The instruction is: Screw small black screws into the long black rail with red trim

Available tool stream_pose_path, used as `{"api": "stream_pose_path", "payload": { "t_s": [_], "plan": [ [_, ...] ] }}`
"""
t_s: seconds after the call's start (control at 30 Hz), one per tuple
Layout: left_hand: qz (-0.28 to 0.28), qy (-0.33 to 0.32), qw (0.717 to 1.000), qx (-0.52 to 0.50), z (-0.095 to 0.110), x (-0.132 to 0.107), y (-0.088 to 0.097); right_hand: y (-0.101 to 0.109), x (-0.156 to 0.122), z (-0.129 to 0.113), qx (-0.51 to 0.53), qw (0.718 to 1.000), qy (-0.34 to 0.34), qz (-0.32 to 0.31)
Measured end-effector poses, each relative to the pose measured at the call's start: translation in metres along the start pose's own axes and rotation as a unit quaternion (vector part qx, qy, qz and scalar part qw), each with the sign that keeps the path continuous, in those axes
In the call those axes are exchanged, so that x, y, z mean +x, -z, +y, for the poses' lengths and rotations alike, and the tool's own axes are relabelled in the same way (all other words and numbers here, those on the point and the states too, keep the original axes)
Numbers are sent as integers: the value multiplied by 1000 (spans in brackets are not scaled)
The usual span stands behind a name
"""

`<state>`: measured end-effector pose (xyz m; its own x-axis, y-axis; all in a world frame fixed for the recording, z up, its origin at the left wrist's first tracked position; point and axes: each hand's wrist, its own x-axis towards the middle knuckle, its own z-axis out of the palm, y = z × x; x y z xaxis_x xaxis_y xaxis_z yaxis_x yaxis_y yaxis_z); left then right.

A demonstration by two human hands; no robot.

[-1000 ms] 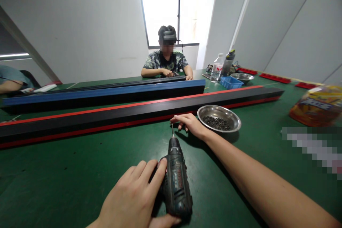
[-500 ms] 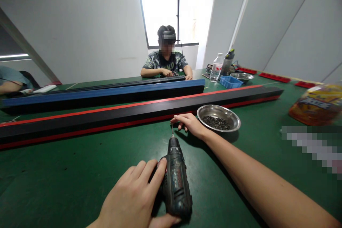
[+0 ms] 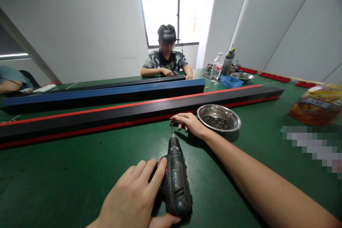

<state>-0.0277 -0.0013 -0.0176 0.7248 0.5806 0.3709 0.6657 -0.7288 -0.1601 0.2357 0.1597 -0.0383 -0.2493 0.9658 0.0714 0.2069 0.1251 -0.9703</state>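
Note:
My left hand (image 3: 136, 196) is wrapped round the grip of a dark cordless drill (image 3: 175, 178) that lies on the green table (image 3: 66, 174), its bit pointing away from me. My right hand (image 3: 189, 124) reaches forward to the tip of the bit, fingers pinched together there beside the long black rail with red edges (image 3: 128, 112). Whatever the fingertips hold is too small to make out. A steel bowl of small dark screws (image 3: 218, 118) sits just right of that hand.
A second rail, black with a blue top (image 3: 107, 92), lies behind the first. A person sits at the far side of the table. A water bottle (image 3: 217, 67), a blue tray (image 3: 231, 82), another steel bowl (image 3: 242, 77) and an orange packet (image 3: 316, 105) stand to the right.

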Motion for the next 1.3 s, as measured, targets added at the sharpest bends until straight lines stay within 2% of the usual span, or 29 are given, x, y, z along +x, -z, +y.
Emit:
{"api": "stream_pose_path", "payload": {
  "t_s": [0.43,0.77,0.9,1.03,1.2,1.3],
  "plan": [
    [-10,5,1000,7,1,1,-1,0,1,1,23,1000,-5,4],
    [-4,2,1000,0,-1,0,-2,1,-2,-3,-20,1000,4,-13],
    [-44,35,998,-30,2,2,2,1,-1,-1,-22,1000,-1,-12],
    [-92,80,991,-62,5,6,5,0,2,6,-29,999,3,26],
    [-98,125,985,-61,2,10,0,-2,1,12,-47,998,10,49],
    [-101,128,986,-46,-3,11,-4,-4,-1,13,-71,996,15,52]
  ]
}}
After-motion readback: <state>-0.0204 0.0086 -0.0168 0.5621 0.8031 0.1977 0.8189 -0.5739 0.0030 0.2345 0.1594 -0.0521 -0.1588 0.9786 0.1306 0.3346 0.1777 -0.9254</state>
